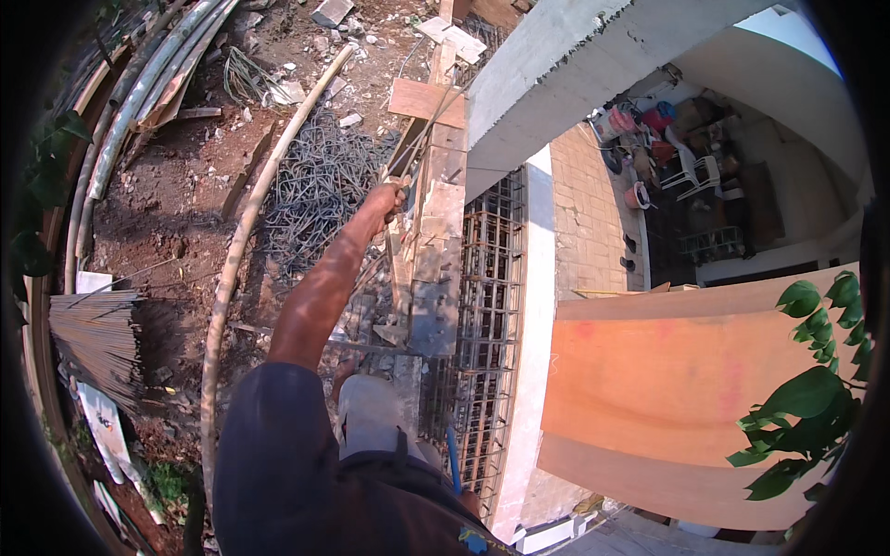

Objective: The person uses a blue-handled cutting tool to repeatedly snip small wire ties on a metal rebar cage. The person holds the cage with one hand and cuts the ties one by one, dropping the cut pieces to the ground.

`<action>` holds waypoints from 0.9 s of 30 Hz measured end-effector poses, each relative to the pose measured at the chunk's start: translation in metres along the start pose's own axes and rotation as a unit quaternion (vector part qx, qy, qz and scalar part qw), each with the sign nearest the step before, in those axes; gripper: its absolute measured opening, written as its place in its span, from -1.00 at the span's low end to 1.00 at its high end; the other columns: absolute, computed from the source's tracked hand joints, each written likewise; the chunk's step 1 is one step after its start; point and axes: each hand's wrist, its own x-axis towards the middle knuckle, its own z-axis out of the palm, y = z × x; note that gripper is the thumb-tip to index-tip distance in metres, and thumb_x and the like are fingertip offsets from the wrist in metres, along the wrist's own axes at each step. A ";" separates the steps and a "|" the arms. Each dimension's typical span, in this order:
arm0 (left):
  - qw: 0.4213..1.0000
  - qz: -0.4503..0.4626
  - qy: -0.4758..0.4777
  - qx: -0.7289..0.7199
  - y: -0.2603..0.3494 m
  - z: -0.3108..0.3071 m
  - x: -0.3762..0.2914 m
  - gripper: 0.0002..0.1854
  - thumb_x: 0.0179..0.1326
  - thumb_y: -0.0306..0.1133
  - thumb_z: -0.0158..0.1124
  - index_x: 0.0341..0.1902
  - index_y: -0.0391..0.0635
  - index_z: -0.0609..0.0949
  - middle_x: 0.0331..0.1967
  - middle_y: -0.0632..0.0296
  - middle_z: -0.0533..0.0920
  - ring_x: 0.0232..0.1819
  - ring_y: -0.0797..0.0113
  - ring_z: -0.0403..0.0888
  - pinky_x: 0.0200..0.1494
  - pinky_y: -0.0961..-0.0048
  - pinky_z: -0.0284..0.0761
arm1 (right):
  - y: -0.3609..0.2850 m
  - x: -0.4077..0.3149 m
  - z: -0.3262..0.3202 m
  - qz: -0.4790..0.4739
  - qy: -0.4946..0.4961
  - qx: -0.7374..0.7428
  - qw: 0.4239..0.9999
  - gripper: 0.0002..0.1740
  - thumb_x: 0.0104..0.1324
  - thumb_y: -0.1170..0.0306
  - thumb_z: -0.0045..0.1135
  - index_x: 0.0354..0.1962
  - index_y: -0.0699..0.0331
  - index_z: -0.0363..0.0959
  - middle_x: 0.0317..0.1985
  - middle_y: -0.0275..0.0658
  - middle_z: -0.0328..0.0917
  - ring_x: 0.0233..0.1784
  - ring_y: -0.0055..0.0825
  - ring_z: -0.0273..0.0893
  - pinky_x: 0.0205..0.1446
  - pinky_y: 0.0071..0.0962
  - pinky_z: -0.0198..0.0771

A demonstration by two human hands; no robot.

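Observation:
My left arm reaches forward, and my left hand is closed in a fist at the near end of some thin steel rods. These rods slant up and to the right across a line of wooden formwork boards. Low in the picture, my right hand shows only in part beside my dark shirt, at the lower end of a blue tubular handle. What the handle belongs to cannot be told. Beneath it runs a long cage of tied reinforcing bars along the formwork.
A tangle of bent steel bars lies left of my arm, beside a long wooden pole. Cut rods are stacked farther left. A concrete beam crosses at upper right. Orange-brown plywood sheets and leaves are at right.

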 end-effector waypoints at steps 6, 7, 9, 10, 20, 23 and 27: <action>0.984 -0.037 -0.096 -0.143 -0.152 0.065 -0.240 -0.60 0.72 0.03 -0.04 -0.21 0.03 0.45 -0.58 0.51 0.26 -0.66 0.60 0.04 -0.61 0.47 0.02 | 0.040 0.035 0.000 -0.073 0.021 -0.054 0.996 -0.32 0.28 -0.15 0.25 -0.13 0.40 0.73 -0.19 0.32 0.72 0.06 0.25 0.72 0.08 0.12 0.55; 0.985 -0.057 -0.087 -0.137 -0.191 0.076 -0.271 -0.58 0.69 0.08 0.00 -0.22 0.03 0.44 -0.59 0.50 0.24 -0.66 0.58 0.04 -0.61 0.46 0.02 | 0.047 0.039 -0.001 -0.082 0.020 -0.059 0.995 -0.32 0.29 -0.14 0.25 -0.13 0.40 0.73 -0.19 0.33 0.72 0.06 0.26 0.72 0.08 0.13 0.55; 0.983 -0.054 -0.090 -0.149 -0.266 0.097 -0.317 -0.52 0.64 0.17 0.07 -0.26 0.03 0.44 -0.62 0.47 0.22 -0.68 0.56 0.05 -0.60 0.45 0.01 | 0.052 0.044 -0.012 -0.105 0.009 -0.037 0.994 -0.26 0.27 -0.23 0.26 -0.14 0.39 0.74 -0.20 0.31 0.73 0.05 0.25 0.73 0.07 0.12 0.56; 0.981 -0.034 -0.098 -0.166 -0.298 0.104 -0.335 -0.48 0.61 0.21 0.11 -0.30 0.03 0.44 -0.64 0.46 0.22 -0.70 0.55 0.07 -0.61 0.45 0.01 | 0.044 0.039 -0.023 -0.122 0.000 -0.028 0.992 -0.22 0.27 -0.28 0.26 -0.14 0.39 0.74 -0.20 0.30 0.73 0.05 0.24 0.73 0.06 0.11 0.56; 0.980 0.013 -0.020 -0.199 -0.436 0.148 -0.399 -0.48 0.63 0.14 0.13 -0.42 0.06 0.48 -0.68 0.48 0.23 -0.71 0.57 0.14 -0.60 0.41 0.07 | 0.145 0.026 -0.024 -0.079 -0.010 -0.038 0.996 -0.16 0.28 -0.39 0.20 -0.17 0.32 0.78 -0.25 0.13 0.78 -0.03 0.09 0.79 0.03 -0.01 0.59; 0.981 -0.019 0.031 -0.189 -0.458 0.138 -0.392 -0.47 0.62 0.12 0.15 -0.45 0.05 0.47 -0.68 0.48 0.22 -0.69 0.58 0.15 -0.58 0.44 0.07 | 0.179 0.031 -0.015 -0.092 -0.011 -0.041 0.995 -0.20 0.30 -0.35 0.20 -0.19 0.33 0.78 -0.28 0.12 0.78 -0.06 0.04 0.80 0.02 -0.01 0.58; 0.976 0.136 0.168 -0.034 -0.497 0.117 -0.383 -0.43 0.63 0.06 0.16 -0.52 0.00 0.45 -0.65 0.46 0.28 -0.57 0.55 0.18 -0.44 0.41 0.18 | 0.203 0.038 -0.014 -0.103 -0.013 -0.046 0.994 -0.21 0.30 -0.33 0.20 -0.17 0.33 0.78 -0.27 0.13 0.78 -0.05 0.05 0.79 0.03 -0.01 0.58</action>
